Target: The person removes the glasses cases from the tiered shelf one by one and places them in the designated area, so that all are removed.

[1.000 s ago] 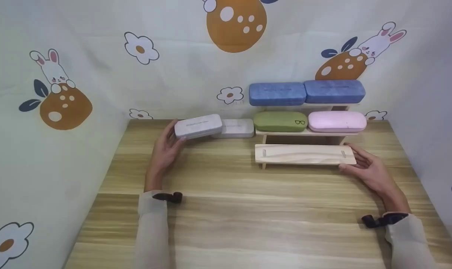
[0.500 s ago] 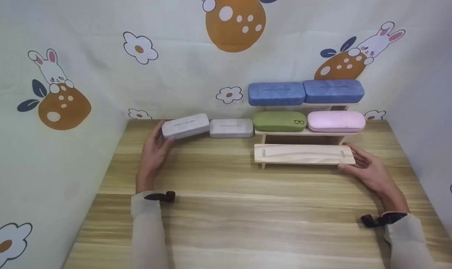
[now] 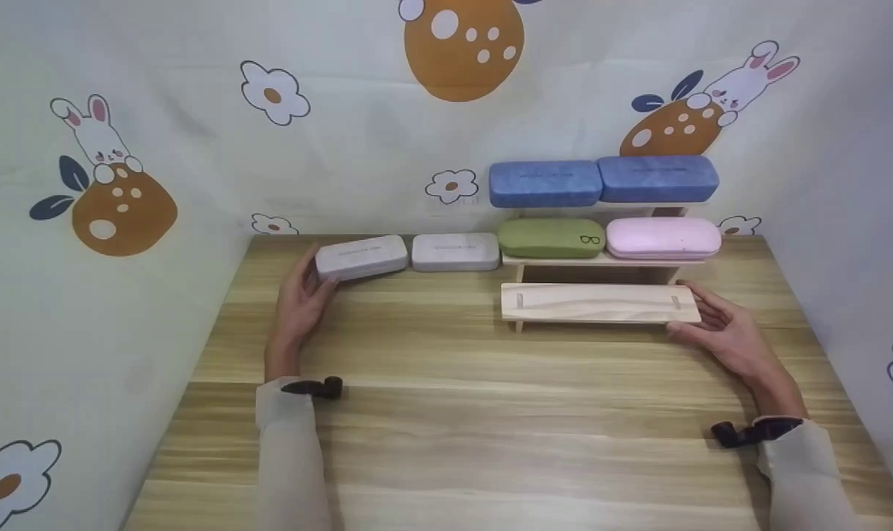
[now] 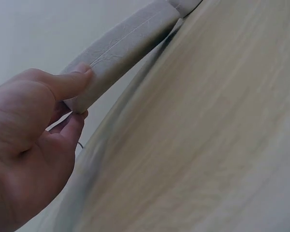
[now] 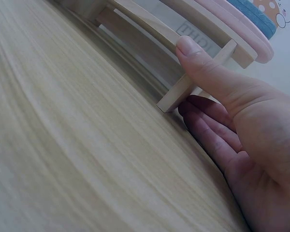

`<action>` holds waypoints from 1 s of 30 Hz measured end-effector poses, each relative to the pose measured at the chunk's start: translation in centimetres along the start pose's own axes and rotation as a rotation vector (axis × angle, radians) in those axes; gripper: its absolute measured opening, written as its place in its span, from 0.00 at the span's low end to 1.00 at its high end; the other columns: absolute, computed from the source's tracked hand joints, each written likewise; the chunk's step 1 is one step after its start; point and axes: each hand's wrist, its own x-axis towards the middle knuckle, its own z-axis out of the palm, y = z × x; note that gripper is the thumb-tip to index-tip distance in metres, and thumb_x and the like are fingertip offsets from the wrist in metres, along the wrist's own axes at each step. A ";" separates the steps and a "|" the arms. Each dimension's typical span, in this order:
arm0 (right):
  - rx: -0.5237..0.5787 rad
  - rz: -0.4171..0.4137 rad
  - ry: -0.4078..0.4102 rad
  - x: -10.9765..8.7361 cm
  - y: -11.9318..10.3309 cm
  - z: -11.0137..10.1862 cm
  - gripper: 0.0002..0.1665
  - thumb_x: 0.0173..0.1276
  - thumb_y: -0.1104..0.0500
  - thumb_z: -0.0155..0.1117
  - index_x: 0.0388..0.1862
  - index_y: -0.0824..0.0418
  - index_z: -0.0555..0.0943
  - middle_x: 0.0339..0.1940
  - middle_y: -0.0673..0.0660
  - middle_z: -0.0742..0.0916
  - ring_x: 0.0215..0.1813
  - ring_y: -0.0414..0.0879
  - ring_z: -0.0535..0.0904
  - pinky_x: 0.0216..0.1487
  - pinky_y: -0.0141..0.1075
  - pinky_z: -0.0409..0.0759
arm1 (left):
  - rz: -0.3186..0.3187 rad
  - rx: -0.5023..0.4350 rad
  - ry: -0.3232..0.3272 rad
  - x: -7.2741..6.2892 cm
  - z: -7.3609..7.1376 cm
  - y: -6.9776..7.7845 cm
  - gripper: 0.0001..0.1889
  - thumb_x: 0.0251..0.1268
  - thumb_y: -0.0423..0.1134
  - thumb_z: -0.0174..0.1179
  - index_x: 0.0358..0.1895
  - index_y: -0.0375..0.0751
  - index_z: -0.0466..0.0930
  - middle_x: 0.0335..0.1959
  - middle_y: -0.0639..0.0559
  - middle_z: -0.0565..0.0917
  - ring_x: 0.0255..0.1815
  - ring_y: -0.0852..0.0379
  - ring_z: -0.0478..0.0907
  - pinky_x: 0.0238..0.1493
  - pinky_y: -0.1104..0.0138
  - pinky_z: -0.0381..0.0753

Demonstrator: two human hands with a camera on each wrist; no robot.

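My left hand holds a light grey glasses case by its left end, thumb in front and fingers behind. The left wrist view shows this grey case with its held end raised off the table. Just right of it lies a second grey glasses case, flat on the table. My right hand grips the right end of a stepped wooden rack at its lowest step. In the right wrist view the thumb lies on the front of the rack's end; the fingertips behind are partly hidden.
On the rack's middle step sit a green glasses case and a pink one. Two blue glasses cases occupy the top step. A patterned cloth hangs behind the wood-grain table.
My left hand has moved left with the grey case, drawing it away from over the second grey case, then slightly down toward the table. The right hand stays at the rack.
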 end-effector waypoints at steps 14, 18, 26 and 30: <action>-0.023 -0.008 0.008 0.0 0.0 -0.1 0.49 0.68 0.68 0.78 0.85 0.66 0.66 0.68 0.44 0.88 0.60 0.26 0.85 0.62 0.19 0.84 | -0.037 0.029 0.009 0.8 0.3 -0.7 0.39 0.80 0.23 0.54 0.88 0.33 0.49 0.90 0.37 0.54 0.92 0.44 0.49 0.94 0.54 0.49; -0.025 0.003 0.004 0.0 0.0 0.0 0.50 0.68 0.67 0.79 0.85 0.65 0.66 0.67 0.43 0.88 0.61 0.27 0.85 0.62 0.20 0.84 | -0.044 0.100 0.008 1.0 0.3 -0.7 0.38 0.79 0.21 0.51 0.87 0.32 0.49 0.90 0.35 0.52 0.92 0.44 0.48 0.94 0.54 0.48; 0.003 0.001 0.013 0.0 0.0 0.1 0.49 0.68 0.69 0.78 0.84 0.66 0.66 0.67 0.43 0.88 0.62 0.28 0.86 0.63 0.21 0.84 | -0.055 0.341 0.008 2.0 1.1 -0.7 0.34 0.82 0.24 0.46 0.87 0.30 0.51 0.89 0.33 0.54 0.92 0.40 0.49 0.94 0.53 0.47; 0.001 -0.009 0.003 0.0 -0.1 0.0 0.49 0.68 0.70 0.78 0.84 0.66 0.66 0.68 0.45 0.88 0.61 0.27 0.86 0.62 0.20 0.84 | -0.045 0.354 0.019 2.5 1.7 -0.5 0.33 0.81 0.21 0.44 0.86 0.29 0.53 0.88 0.32 0.57 0.91 0.39 0.51 0.94 0.53 0.48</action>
